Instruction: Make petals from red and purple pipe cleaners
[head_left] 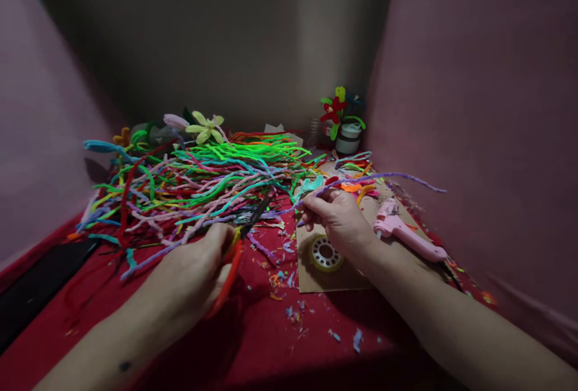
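Observation:
My left hand (pixel 201 270) is closed around the orange handles of a pair of scissors (pixel 259 213), whose dark blades point up and to the right. Between the fingertips of my right hand (pixel 341 219) is a purple pipe cleaner (pixel 397 175); one long end stretches to the right above the cardboard. The blade tips are near the pipe cleaner's left part, but I cannot tell whether they touch it. Beneath my right hand lies a roll of tape (pixel 326 253) on a piece of cardboard (pixel 334 284).
A big heap of coloured pipe cleaners (pixel 212 180) spreads over the red cloth (pixel 271 343). A pink glue gun (pixel 413 235) lies at the right. Fuzzy scraps (pixel 293 312) dot the front. Pipe-cleaner flowers in a pot (pixel 348 138) stand behind; a black flat object (pixel 40 282) lies left.

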Action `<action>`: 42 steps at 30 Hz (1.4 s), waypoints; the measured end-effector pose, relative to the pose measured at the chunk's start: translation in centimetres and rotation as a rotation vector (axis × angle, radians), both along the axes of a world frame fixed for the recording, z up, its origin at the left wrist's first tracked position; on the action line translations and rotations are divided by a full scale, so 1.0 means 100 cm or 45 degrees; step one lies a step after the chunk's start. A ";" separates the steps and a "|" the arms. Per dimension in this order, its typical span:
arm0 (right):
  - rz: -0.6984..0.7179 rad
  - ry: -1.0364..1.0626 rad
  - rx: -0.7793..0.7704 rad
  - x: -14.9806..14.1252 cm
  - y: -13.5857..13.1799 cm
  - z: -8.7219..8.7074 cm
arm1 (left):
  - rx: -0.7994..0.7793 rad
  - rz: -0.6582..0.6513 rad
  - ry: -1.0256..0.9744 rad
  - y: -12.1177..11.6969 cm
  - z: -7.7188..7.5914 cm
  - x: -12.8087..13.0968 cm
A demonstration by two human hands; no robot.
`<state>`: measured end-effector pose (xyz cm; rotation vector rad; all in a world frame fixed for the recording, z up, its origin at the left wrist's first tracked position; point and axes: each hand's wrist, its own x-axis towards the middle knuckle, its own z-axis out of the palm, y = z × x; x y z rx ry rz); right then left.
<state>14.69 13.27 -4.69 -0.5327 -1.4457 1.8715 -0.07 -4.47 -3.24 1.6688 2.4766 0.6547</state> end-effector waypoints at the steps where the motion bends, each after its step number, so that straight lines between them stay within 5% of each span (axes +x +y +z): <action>1: -0.017 -0.005 0.018 0.000 0.000 0.000 | -0.040 -0.001 0.072 0.002 -0.001 0.007; 5: -0.057 -0.022 0.097 0.001 -0.002 -0.001 | -0.337 -0.013 0.514 0.012 -0.005 0.026; 8: -0.057 -0.056 0.186 0.002 -0.002 -0.002 | -0.450 0.029 0.602 0.018 -0.005 0.031; 28: -0.068 -0.078 0.172 0.001 0.000 -0.002 | -0.423 -0.014 0.588 0.020 -0.012 0.032; 36: 0.034 -0.057 -0.131 -0.001 0.001 -0.001 | -0.414 -0.044 0.545 0.021 -0.016 0.032; 42: 0.039 -0.066 -0.054 0.000 0.002 -0.003 | -0.459 -0.030 0.516 0.019 -0.015 0.033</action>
